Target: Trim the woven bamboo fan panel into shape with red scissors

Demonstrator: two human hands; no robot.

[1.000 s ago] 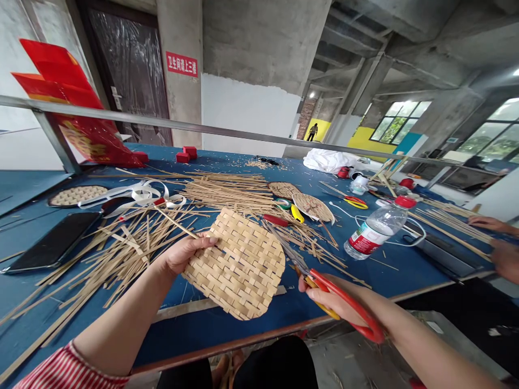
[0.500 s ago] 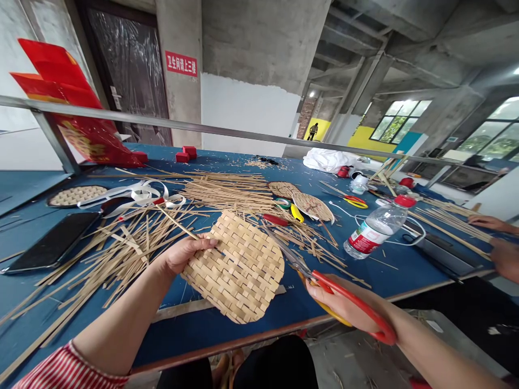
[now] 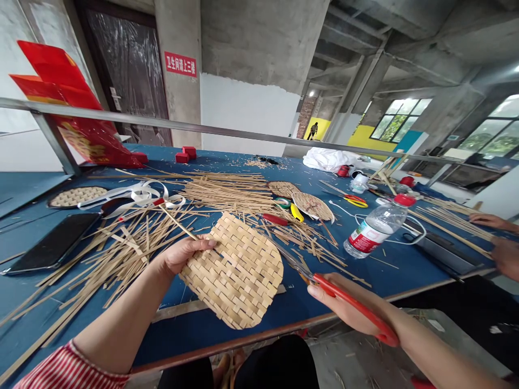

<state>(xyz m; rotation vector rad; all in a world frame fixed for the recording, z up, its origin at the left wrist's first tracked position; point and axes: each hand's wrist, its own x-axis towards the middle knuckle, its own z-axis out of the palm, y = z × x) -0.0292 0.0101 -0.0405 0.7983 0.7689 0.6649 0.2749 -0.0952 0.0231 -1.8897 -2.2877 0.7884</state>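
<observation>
Leftmost, a dark phone lies on the blue table beside scattered bamboo strips. Next, the left hand pinches the edge of a woven bamboo mat, held just above the table's near edge. Further right, the right hand is wrapped around red-handled scissors, blades pointing toward the mat. Beyond lies a plastic bottle.

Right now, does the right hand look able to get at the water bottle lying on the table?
Probably yes. The water bottle lies on bare blue table just beyond the right hand, with nothing standing between them. But that hand is full: it grips the red-handled scissors, so it would need freeing first.
</observation>
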